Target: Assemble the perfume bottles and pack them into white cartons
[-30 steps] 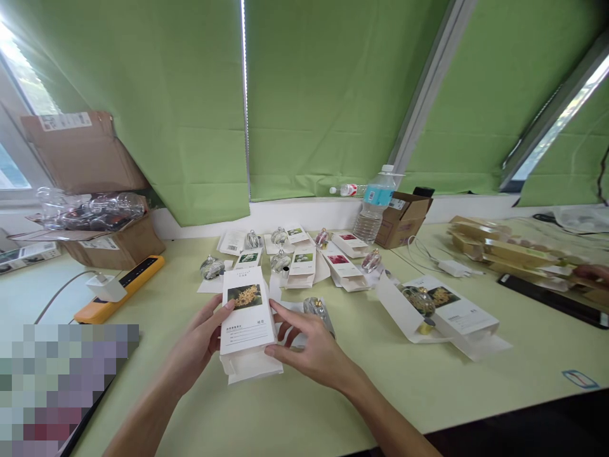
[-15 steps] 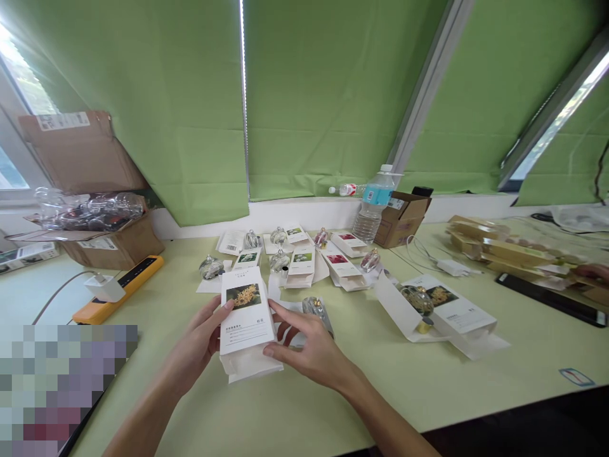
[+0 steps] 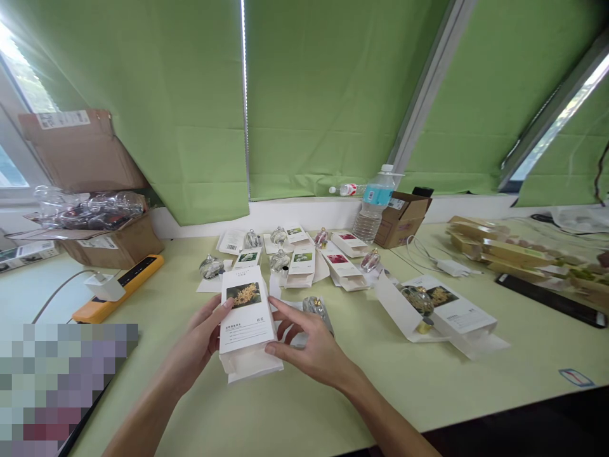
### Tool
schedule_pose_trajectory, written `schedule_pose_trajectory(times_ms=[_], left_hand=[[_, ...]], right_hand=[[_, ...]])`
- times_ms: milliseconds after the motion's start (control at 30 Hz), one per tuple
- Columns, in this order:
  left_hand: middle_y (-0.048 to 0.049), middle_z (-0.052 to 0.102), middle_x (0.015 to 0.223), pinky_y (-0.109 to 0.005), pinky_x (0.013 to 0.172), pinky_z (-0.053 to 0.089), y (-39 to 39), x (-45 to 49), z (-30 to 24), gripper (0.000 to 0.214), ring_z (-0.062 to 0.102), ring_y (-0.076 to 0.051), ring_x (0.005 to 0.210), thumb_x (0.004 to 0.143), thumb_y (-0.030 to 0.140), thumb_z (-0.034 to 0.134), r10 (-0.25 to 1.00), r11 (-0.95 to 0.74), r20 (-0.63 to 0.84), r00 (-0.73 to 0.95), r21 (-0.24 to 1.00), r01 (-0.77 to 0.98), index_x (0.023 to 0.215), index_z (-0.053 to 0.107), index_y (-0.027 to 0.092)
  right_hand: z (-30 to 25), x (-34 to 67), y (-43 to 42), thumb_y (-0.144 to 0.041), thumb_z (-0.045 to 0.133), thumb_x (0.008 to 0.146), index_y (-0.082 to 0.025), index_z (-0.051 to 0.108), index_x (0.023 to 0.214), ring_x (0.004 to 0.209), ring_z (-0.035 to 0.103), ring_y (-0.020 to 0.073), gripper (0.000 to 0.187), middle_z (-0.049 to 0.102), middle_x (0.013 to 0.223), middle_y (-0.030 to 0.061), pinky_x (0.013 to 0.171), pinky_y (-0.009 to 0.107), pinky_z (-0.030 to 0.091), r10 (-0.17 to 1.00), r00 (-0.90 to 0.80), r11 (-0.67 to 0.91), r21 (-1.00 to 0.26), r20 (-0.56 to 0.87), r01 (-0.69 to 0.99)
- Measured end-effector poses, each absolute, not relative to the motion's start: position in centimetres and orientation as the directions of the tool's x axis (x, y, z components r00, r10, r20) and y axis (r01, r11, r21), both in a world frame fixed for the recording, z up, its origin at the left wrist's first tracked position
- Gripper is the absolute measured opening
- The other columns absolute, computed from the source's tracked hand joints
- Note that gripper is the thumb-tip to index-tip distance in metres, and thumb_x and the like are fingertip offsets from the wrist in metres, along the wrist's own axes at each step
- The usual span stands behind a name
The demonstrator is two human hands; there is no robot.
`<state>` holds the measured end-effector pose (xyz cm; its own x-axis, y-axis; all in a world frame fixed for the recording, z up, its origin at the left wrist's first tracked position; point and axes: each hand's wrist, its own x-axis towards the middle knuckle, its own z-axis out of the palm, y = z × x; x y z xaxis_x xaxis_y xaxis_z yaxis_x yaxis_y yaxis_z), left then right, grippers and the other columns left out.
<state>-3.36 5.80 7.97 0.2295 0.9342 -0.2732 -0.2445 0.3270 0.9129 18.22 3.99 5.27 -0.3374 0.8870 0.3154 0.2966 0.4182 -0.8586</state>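
Near the middle of the table, a white paper box (image 3: 247,333) with a yellow-flower picture tilts towards me, its near-end flap open. My left hand (image 3: 204,333) grips its left side, thumb on the front face. On the other side my right hand (image 3: 309,346) holds the right edge between thumb and fingers. Just behind my right hand lies a clear glass bottle (image 3: 314,308) with a gold-coloured neck, partly hidden. Further right, a similar bottle (image 3: 417,300) rests on white card beside another yellow-flower box (image 3: 464,308).
Several white boxes (image 3: 301,270) and glass bottles (image 3: 210,267) stand in rows behind my hands. At left are an orange power strip (image 3: 137,279) and a carton (image 3: 109,244) of clear plastic. A large water bottle (image 3: 368,219), a black phone-like slab (image 3: 552,299) and food trays (image 3: 516,252) are at right.
Another person's hand at the far right edge, by the food trays, has gone out of view. My hands and the box have hardly moved.
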Motion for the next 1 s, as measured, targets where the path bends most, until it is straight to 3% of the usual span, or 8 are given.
schedule_pose_trajectory(times_ms=[133, 300, 533, 633, 733, 800, 900, 1000], left_hand=[[-0.0067, 0.072, 0.107, -0.023, 0.058, 0.049, 5.8, -3.3, 7.7, 0.055, 0.068, -0.023, 0.092, 0.078, 0.047, 0.066, 0.939, 0.319, -0.268, 0.213, 0.911, -0.261, 0.127, 0.055, 0.024], [-0.0080, 0.072, 0.103, -0.025, 0.064, 0.051, 6.0, -3.5, 7.3, 0.057, 0.069, -0.022, 0.086, 0.079, 0.048, 0.065, 0.937, 0.337, -0.288, 0.200, 0.896, -0.289, 0.127, 0.055, 0.020], [-0.0003, 0.069, 0.101, -0.021, 0.055, 0.048, 5.4, -2.7, 8.0, 0.073, 0.066, -0.015, 0.074, 0.079, 0.048, 0.064, 0.983, 0.175, -0.162, 0.083, 0.967, -0.184, 0.142, 0.029, 0.040], [-0.0013, 0.068, 0.099, -0.021, 0.054, 0.046, 5.5, -2.8, 7.9, 0.062, 0.063, -0.015, 0.071, 0.083, 0.050, 0.058, 0.987, 0.104, -0.084, 0.141, 0.984, -0.145, 0.140, 0.036, 0.038], [-0.0039, 0.068, 0.095, -0.023, 0.060, 0.047, 5.8, -3.3, 7.6, 0.052, 0.063, -0.018, 0.080, 0.086, 0.050, 0.052, 0.968, 0.123, -0.086, 0.236, 0.982, -0.145, 0.134, 0.047, 0.031], [-0.0060, 0.067, 0.105, -0.026, 0.069, 0.049, 5.8, -3.6, 7.6, 0.051, 0.062, -0.022, 0.094, 0.087, 0.047, 0.051, 0.944, 0.141, -0.067, 0.323, 0.968, -0.210, 0.134, 0.047, 0.030], [-0.0072, 0.057, 0.129, -0.035, 0.086, 0.047, 5.7, -3.9, 7.9, 0.061, 0.052, -0.030, 0.116, 0.081, 0.041, 0.056, 0.881, 0.149, 0.025, 0.472, 0.933, -0.328, 0.139, 0.041, 0.029], [-0.0054, 0.045, 0.143, -0.041, 0.095, 0.042, 5.6, -4.1, 7.8, 0.079, 0.043, -0.035, 0.126, 0.070, 0.031, 0.066, 0.841, 0.112, 0.089, 0.534, 0.936, -0.333, 0.143, 0.034, 0.032]], right_hand=[[5.4, 18.2, 3.9, -0.040, 0.070, 0.077, -0.033, 0.041, 0.140, 0.072, 0.058, 0.0117, 0.069, 0.065, 0.103, 0.0012, 0.068, 0.027, 0.056, 0.870, -0.337, 0.460, -0.839, 0.360, 0.292], [5.8, 18.1, 3.8, -0.039, 0.068, 0.080, -0.032, 0.052, 0.132, 0.070, 0.057, 0.0115, 0.055, 0.066, 0.096, 0.0009, 0.066, 0.026, 0.055, 0.842, -0.346, 0.515, -0.807, 0.414, 0.288], [6.0, 18.2, 3.8, -0.036, 0.067, 0.081, -0.034, 0.055, 0.129, 0.075, 0.060, 0.0121, 0.050, 0.064, 0.101, 0.0015, 0.068, 0.025, 0.056, 0.879, -0.323, 0.437, -0.864, 0.351, 0.250], [6.0, 18.2, 3.8, -0.036, 0.067, 0.081, -0.036, 0.055, 0.128, 0.079, 0.060, 0.0124, 0.049, 0.063, 0.106, 0.0008, 0.069, 0.025, 0.056, 0.893, -0.298, 0.410, -0.881, 0.336, 0.234], [5.9, 18.3, 3.9, -0.036, 0.066, 0.081, -0.037, 0.056, 0.127, 0.081, 0.060, 0.0125, 0.047, 0.063, 0.109, 0.0002, 0.068, 0.025, 0.055, 0.902, -0.280, 0.394, -0.891, 0.328, 0.227], [6.0, 18.4, 4.0, -0.037, 0.066, 0.082, -0.037, 0.056, 0.127, 0.081, 0.059, 0.0124, 0.046, 0.063, 0.108, 0.0000, 0.068, 0.024, 0.054, 0.910, -0.261, 0.381, -0.899, 0.323, 0.218], [6.1, 18.7, 4.1, -0.038, 0.065, 0.082, -0.036, 0.055, 0.128, 0.080, 0.058, 0.0120, 0.047, 0.063, 0.104, 0.0002, 0.066, 0.023, 0.053, 0.925, -0.227, 0.351, -0.916, 0.306, 0.193], [6.4, 18.8, 4.1, -0.038, 0.065, 0.083, -0.035, 0.055, 0.128, 0.080, 0.057, 0.0118, 0.047, 0.064, 0.100, 0.0003, 0.064, 0.022, 0.052, 0.936, -0.214, 0.318, -0.934, 0.281, 0.165]])
